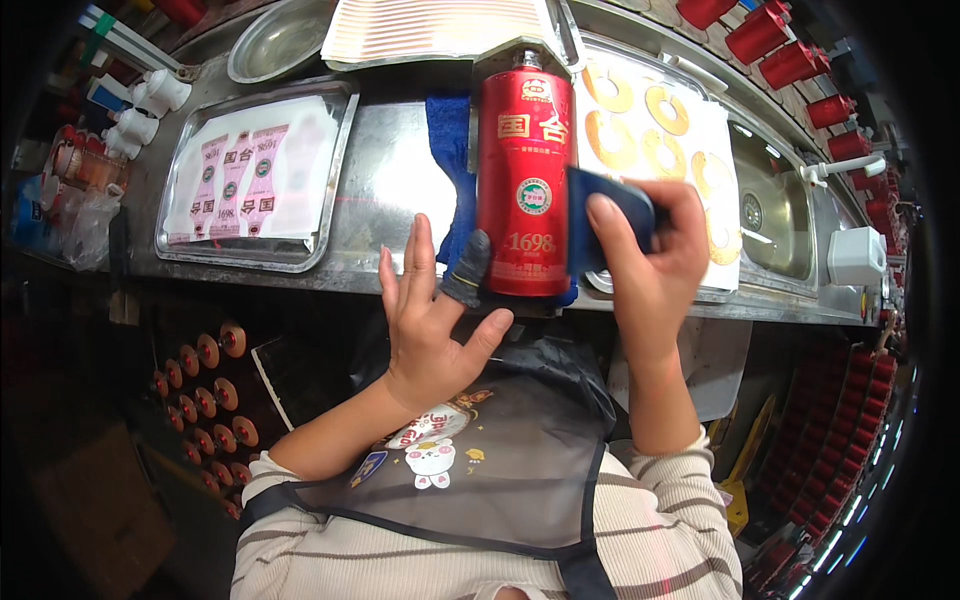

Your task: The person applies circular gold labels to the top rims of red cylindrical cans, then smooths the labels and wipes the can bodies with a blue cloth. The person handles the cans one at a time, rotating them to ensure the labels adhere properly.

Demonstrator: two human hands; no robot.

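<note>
A glossy red bottle [522, 190] with gold lettering and a small round green-and-white emblem lies on its side on a blue cloth [447, 135], its neck pointing away from me. My left hand [425, 325] has its fingers spread, and a grey finger cot [467, 272] covers one of them. That covered finger rests at the near left edge of the bottle. In my right hand [655, 250] is a flat dark blue scraper [610, 218], gripped between thumb and fingers, its edge against the bottle's right side.
A metal tray [335, 225] of printed decal sheets lies left. Gold ring-shaped decals on white sheets [650, 130] lie right, before a sink [765, 205]. Behind are a metal bowl [280, 45] and a striped sheet [430, 30]. Red bottles [825, 440] fill racks right; a white jug [857, 256] stands nearby.
</note>
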